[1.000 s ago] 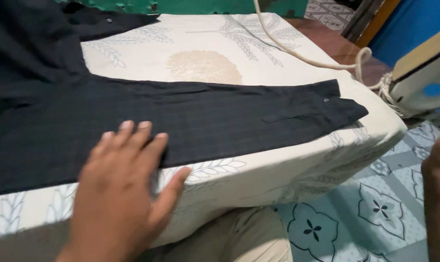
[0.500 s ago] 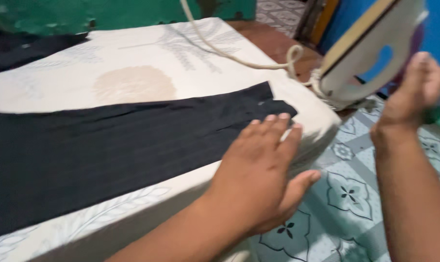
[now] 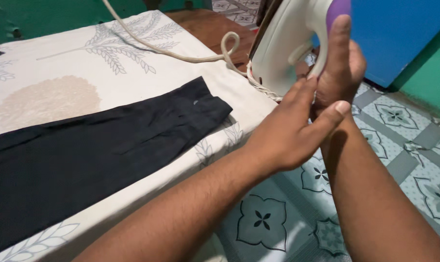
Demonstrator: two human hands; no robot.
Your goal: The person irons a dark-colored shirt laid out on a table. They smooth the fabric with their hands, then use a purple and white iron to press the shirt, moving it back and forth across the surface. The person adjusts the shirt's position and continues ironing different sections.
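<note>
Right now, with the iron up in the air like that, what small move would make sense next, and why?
Probably lower the iron onto the cuff end of the black sleeve. The right hand holds it raised past the table's edge, the left hand reaches up beside it, and the creased sleeve lies flat on the leaf-print cloth.
</note>
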